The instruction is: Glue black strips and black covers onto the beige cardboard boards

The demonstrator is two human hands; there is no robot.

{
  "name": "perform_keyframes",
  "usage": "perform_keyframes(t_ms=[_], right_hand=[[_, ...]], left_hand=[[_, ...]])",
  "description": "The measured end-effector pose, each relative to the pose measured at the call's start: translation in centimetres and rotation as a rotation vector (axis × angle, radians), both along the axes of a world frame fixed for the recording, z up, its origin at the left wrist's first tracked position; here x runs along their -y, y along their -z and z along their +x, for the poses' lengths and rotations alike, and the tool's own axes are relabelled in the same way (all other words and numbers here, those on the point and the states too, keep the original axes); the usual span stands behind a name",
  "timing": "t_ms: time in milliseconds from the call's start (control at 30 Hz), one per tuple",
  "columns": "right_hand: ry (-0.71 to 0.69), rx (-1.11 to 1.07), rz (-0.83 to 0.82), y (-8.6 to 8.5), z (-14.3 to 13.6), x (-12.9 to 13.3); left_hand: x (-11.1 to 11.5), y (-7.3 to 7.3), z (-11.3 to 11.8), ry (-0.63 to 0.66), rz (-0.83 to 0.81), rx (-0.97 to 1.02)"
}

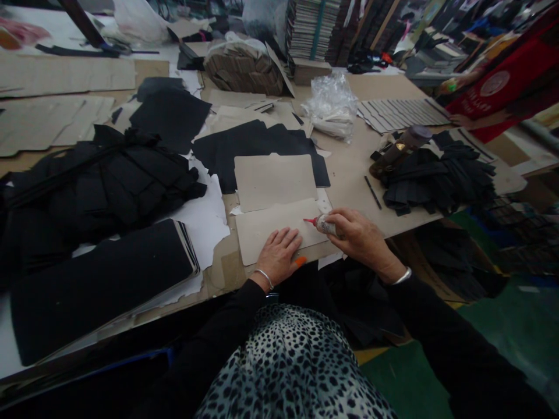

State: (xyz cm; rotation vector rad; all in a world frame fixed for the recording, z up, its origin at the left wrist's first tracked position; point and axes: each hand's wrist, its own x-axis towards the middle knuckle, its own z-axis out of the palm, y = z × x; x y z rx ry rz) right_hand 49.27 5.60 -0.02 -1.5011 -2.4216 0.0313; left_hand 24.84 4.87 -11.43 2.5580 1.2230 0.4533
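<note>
My right hand (360,238) is closed around a small glue bottle (325,224) with a red nozzle. The bottle is tilted to the left, and its tip is at or just over a beige cardboard panel (266,226) near the table's front edge. My left hand (279,253) lies flat on the same panel with its fingers stretched out; something orange is on its thumb. Just beyond lies a second beige panel (275,181), partly on top of several fanned-out black sheets (257,139).
On the left are a heap of black pieces (100,180) and a stack of black panels (105,285). To the right lie a black pen (372,192), a dark bottle (399,150) and black strips (437,177). A plastic bag (332,105) sits farther back. A person in red (506,81) stands at the right.
</note>
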Motion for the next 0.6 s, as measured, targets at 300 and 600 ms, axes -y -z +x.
perform_keyframes(t_ms=[300, 600], right_hand=[[0.096, -0.314, 0.089, 1.4, 1.7, 0.5], [0.488, -1.332, 0.158, 4.0, 1.6, -0.1]], left_hand=[[-0.1, 0.0, 0.0, -0.003, 0.003, -0.004], [-0.1, 0.0, 0.0, -0.003, -0.005, -0.025]])
